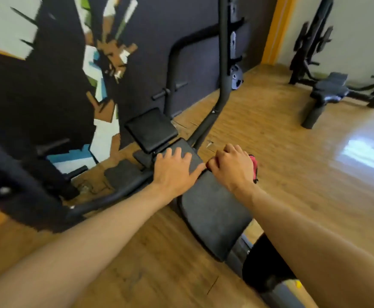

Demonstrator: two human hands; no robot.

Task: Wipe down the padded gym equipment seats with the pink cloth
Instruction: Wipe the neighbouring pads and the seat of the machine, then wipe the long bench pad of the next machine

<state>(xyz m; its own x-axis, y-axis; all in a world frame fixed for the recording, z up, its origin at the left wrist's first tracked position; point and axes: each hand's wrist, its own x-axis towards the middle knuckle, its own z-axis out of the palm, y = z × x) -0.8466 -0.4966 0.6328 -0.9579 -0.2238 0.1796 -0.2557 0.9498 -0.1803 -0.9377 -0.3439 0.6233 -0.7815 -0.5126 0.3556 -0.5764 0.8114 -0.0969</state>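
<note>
A long black padded bench seat (pixel 212 214) runs from the lower middle up toward the wall. My left hand (pixel 174 170) lies flat on its far section, fingers spread. Just to the right, my right hand (pixel 232 167) is curled round the pink cloth (pixel 253 166) at the seat's right edge; only a strip of pink shows past the knuckles. Beyond the hands sits a smaller square black pad (pixel 151 128), tilted up on the same frame.
Black steel tubes (pixel 222 63) of the machine rise behind the bench against a dark painted wall. A second padded bench (pixel 328 90) stands at the far right. Wooden floor (pixel 292 163) spreads to the right. A black part of the frame (pixel 263 263) sits at the bench's near end.
</note>
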